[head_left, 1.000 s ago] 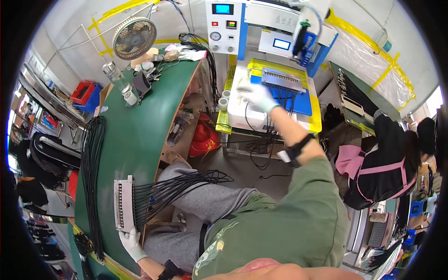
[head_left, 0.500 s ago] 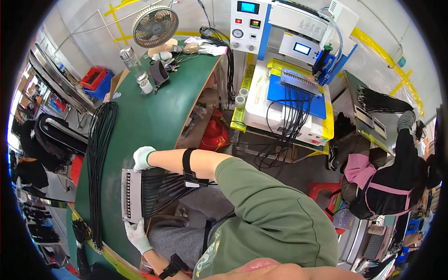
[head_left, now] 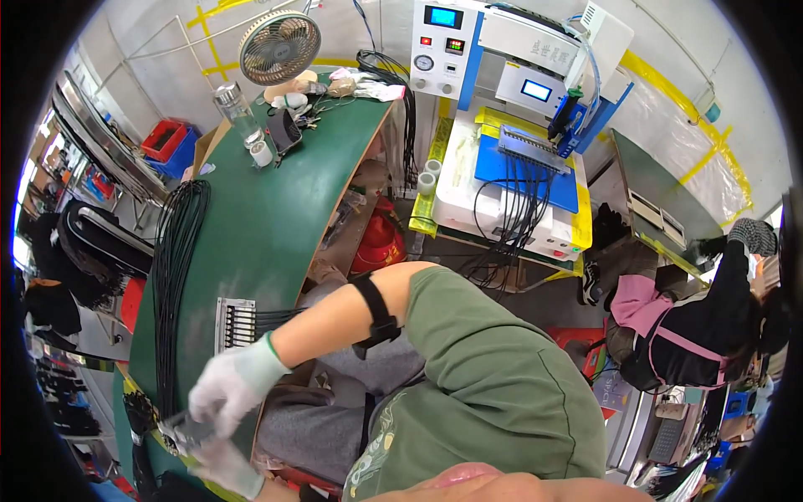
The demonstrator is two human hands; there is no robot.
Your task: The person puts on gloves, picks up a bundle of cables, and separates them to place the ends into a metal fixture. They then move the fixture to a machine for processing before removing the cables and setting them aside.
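My right hand (head_left: 238, 386), in a white glove, crosses low over the green table. Its fingers are closed on a grey plate-like piece (head_left: 188, 431), smeared by motion. Just below it is my gloved left hand (head_left: 227, 468), blurred, and whether its fingers touch the plate is unclear. Partly behind my right hand lies a metal slotted fixture (head_left: 237, 322). Black cable ends sit side by side in its slots, and the cables (head_left: 280, 318) run off toward my lap.
A long bundle of black cables (head_left: 174, 276) lies along the table's (head_left: 259, 209) left side. A fan (head_left: 280, 48), a glass bottle (head_left: 238, 113) and gloves stand at the far end. To the right, a machine (head_left: 527, 92) holds another cable fixture (head_left: 535, 149). A co-worker (head_left: 686, 326) sits beyond.
My right hand has moved from the fixture's far end down toward my left hand, with the grey plate in it. The fixture's slots now show uncovered. My left hand has dropped lower.
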